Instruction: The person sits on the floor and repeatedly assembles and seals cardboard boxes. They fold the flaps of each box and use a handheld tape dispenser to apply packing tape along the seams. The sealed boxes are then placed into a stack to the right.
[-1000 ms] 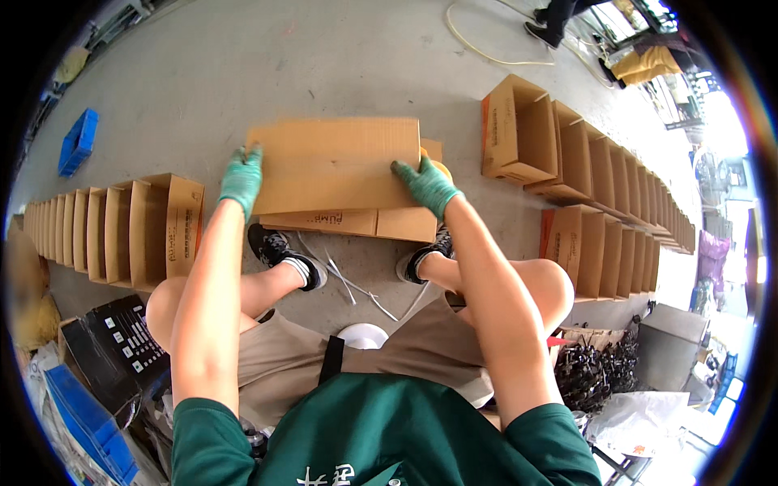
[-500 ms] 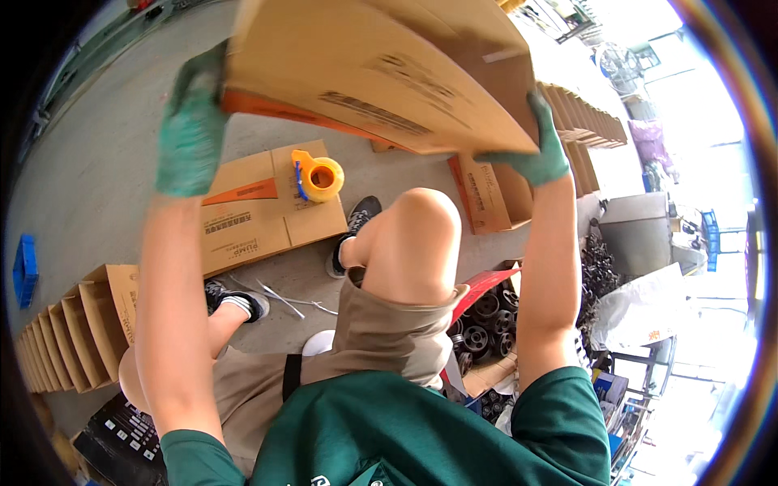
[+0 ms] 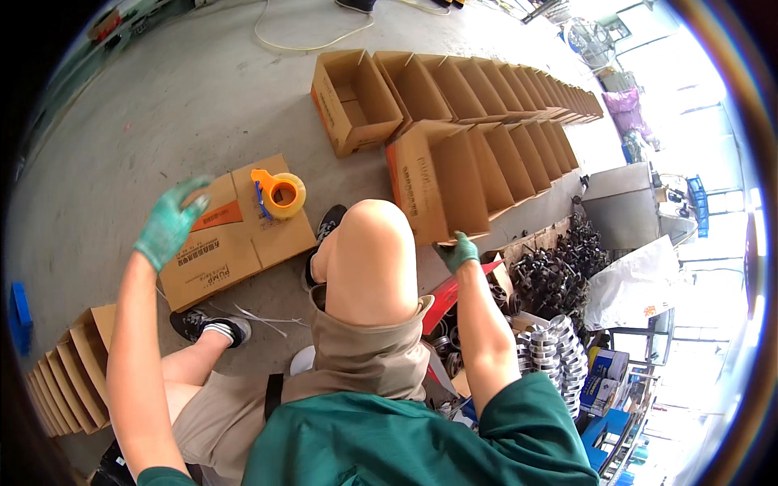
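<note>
My right hand (image 3: 459, 253), in a green glove, grips the near lower edge of an open cardboard box (image 3: 416, 190). That box stands at the front of the nearer row of boxes on the floor, its opening facing up. My left hand (image 3: 170, 223), gloved in green too, is held in the air with its fingers apart and nothing in them. Beneath and beside it lies a flattened cardboard carton (image 3: 217, 263) with an orange patch. An orange-yellow tape dispenser (image 3: 297, 197) with a roll of tape rests on the carton's far right part.
A longer row of open boxes (image 3: 356, 105) stands behind. Folded cartons (image 3: 77, 368) lean together at the lower left, near a blue crate (image 3: 20, 317). To the right are a heap of dark metal parts (image 3: 559, 263), stacked silvery rings (image 3: 555, 352) and a grey bin (image 3: 620, 202).
The cardboard box held up by both hands is now down at the front of the nearer row. My left hand has let go and moved down over the flat carton.
</note>
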Demonstrator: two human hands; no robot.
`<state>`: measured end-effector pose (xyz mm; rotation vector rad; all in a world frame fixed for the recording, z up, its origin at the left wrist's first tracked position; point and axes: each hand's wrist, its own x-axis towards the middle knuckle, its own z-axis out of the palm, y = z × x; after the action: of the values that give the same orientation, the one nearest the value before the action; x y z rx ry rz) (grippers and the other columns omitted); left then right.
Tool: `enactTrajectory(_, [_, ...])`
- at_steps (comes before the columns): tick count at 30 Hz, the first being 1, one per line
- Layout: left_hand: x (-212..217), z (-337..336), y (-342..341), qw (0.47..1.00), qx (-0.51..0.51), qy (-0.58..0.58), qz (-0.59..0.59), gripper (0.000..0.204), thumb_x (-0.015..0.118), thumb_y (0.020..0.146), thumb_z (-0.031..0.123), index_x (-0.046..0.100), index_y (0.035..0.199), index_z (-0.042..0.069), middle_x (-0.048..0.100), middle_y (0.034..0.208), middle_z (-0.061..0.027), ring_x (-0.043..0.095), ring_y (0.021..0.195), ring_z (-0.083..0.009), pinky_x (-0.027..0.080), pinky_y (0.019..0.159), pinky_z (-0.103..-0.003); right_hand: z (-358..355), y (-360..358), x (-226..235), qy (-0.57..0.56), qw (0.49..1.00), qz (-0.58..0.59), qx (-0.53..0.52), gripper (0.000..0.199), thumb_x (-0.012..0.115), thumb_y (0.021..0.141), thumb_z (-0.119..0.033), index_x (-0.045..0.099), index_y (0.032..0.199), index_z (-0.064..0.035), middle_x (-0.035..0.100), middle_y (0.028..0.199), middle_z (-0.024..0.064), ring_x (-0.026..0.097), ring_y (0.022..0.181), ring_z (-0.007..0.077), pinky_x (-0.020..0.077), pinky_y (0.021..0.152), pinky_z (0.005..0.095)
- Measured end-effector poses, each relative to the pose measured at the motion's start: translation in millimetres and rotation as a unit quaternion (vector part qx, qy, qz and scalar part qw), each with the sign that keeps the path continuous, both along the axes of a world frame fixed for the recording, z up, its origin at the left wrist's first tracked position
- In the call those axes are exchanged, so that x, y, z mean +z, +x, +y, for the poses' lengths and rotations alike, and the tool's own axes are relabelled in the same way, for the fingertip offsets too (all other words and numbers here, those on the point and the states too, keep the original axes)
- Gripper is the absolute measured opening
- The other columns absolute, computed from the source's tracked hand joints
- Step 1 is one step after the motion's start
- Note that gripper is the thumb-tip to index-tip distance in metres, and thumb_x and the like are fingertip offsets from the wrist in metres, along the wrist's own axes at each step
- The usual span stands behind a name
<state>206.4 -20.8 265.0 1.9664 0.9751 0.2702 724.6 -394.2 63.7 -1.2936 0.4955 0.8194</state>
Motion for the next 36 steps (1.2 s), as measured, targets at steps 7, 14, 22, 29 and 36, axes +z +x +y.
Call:
enactTrajectory(7, [-26.0,-8.6,-102.8,0.992,0.094,-0.078,0.038,0.039,0.059,0.099,0.016,0.058,0.135,0.002,0.061,0.134,-0.0114,0.054,0.126,-0.0226,0.039,0.110,-0.036,-19.5,20.6,-61.8,-0.289,0.825,-0.480,0.079,0.067,0.073,0.084,-0.020,0.045,0.145,-0.0092,0.048,0.144,0.0193,0.050,0.128,0.0375,0.0472,0.103,0.0456])
enactTrajectory(14, [-47.7,4.5,-177.5,0.964,0.216,-0.129,0.092,0.035,0.057,0.102,0.017,0.059,0.135,0.005,0.061,0.127,-0.0021,0.055,0.111,-0.0136,0.044,0.098,-0.029,99.0,-25.8,4.3,-0.425,0.510,-0.520,0.538,0.064,0.063,0.080,-0.006,0.048,0.143,-0.0102,0.029,0.159,0.0226,0.048,0.134,0.0431,0.0455,0.107,0.0461])
enactTrajectory(22, [-79.8,-4.8,-158.1,0.954,0.190,-0.156,0.172,0.038,0.059,0.101,0.030,0.059,0.134,0.011,0.062,0.122,0.0046,0.054,0.101,-0.0101,0.045,0.082,-0.028,130.9,25.3,-38.9,-0.474,0.620,-0.434,0.450,0.027,0.059,0.090,-0.013,0.067,0.116,-0.0099,0.067,0.119,0.0192,0.063,0.116,0.0361,0.0513,0.099,0.0442])
enactTrajectory(29, [-108.1,4.9,-174.7,0.951,0.187,-0.170,0.179,0.035,0.056,0.102,0.022,0.059,0.134,0.007,0.063,0.120,-0.0001,0.056,0.102,-0.0120,0.046,0.082,-0.028,123.5,105.2,-27.1,-0.534,0.543,-0.424,0.491,0.043,0.066,0.083,-0.011,0.070,0.123,-0.0260,0.061,0.131,0.0162,0.062,0.120,0.0330,0.0504,0.103,0.0407])
enactTrajectory(36, [-116.7,14.3,-168.6,0.950,0.163,-0.157,0.215,0.042,0.056,0.101,0.015,0.052,0.139,-0.002,0.060,0.134,-0.0130,0.056,0.123,-0.0233,0.043,0.107,-0.034,145.6,150.6,1.6,-0.615,0.727,-0.206,0.224,0.063,0.072,0.086,-0.043,0.045,0.143,-0.0521,0.021,0.163,0.0014,0.022,0.150,0.0283,0.0275,0.118,0.0548])
